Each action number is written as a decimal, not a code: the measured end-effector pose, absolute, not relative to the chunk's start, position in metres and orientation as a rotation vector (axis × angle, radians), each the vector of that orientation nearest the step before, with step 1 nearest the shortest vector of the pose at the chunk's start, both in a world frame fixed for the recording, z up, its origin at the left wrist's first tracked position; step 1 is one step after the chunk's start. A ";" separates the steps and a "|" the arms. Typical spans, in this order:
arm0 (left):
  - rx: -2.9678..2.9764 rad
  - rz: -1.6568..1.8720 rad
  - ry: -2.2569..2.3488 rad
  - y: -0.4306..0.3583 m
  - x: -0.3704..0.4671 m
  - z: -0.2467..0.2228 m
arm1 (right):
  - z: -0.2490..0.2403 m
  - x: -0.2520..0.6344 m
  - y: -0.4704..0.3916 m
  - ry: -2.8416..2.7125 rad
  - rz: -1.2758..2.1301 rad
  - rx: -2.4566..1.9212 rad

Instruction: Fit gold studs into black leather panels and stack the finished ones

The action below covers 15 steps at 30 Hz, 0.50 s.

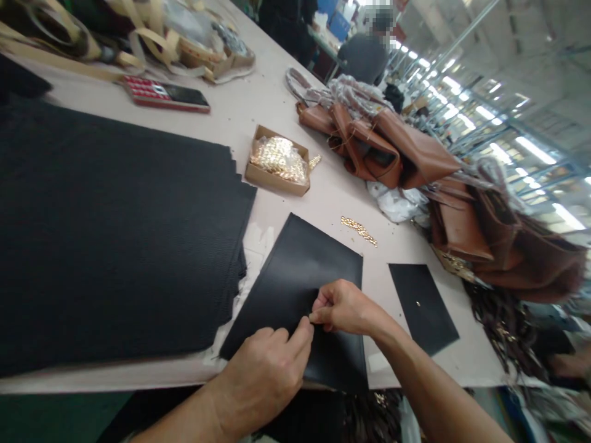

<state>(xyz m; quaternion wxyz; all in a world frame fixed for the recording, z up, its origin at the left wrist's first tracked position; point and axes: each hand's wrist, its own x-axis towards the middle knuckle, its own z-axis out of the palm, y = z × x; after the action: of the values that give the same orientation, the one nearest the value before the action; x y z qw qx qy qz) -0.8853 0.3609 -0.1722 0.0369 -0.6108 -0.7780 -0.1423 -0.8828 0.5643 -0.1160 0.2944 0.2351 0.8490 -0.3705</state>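
Pinching thumb to finger, contents too small to ID, the R hand [344, 306] meets the L hand [272, 363], its grip unclear, atop a smooth black leather-like panel [295, 264] on the pale tabletop [323, 200], best steadied w/ light L pressure.

No text, label, brand, number or sign could be read; any marks on the red-keyed phone [166, 95] on the counter [226, 126] were too blurred.

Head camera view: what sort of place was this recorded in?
Probably a leather-goods workshop or factory floor: brown leather-like bags heaped on the worktable, a stack of black sheets, and rows of ceiling lights beyond.
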 end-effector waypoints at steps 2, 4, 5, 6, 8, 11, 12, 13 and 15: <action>-1.855 -0.423 -2.380 0.361 -0.886 -0.173 | -0.112 -0.890 0.563 2.240 -0.927 0.630; -1.829 -0.439 -2.368 0.361 -0.887 -0.175 | -0.111 -0.894 0.563 2.295 -0.843 0.600; -1.818 -0.451 -2.358 0.362 -0.888 -0.176 | -0.111 -0.894 0.563 2.356 -0.801 0.589; -1.802 -0.466 -2.349 0.362 -0.888 -0.177 | -0.112 -0.892 0.564 2.418 -0.770 0.589; -1.769 -0.501 -2.320 0.361 -0.889 -0.179 | -0.113 -0.884 0.569 2.539 -0.769 0.596; -1.754 -0.526 -2.246 0.360 -0.891 -0.181 | -0.115 -0.861 0.585 2.851 -0.785 0.661; -1.757 -0.520 -2.219 0.359 -0.892 -0.181 | -0.115 -0.852 0.593 2.986 -0.771 0.744; -1.754 -0.508 -2.198 0.358 -0.893 -0.182 | -0.116 -0.843 0.601 3.085 -0.788 0.870; -1.736 -0.492 -2.155 0.356 -0.896 -0.185 | -0.119 -0.827 0.615 3.089 -0.973 1.129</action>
<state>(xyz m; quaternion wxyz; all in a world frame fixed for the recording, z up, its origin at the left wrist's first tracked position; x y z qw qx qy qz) -0.8959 0.3562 -0.1852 0.1647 -0.6091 -0.7564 -0.1725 -0.8272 0.6149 -0.1191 -0.1436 0.3256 0.8913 -0.2809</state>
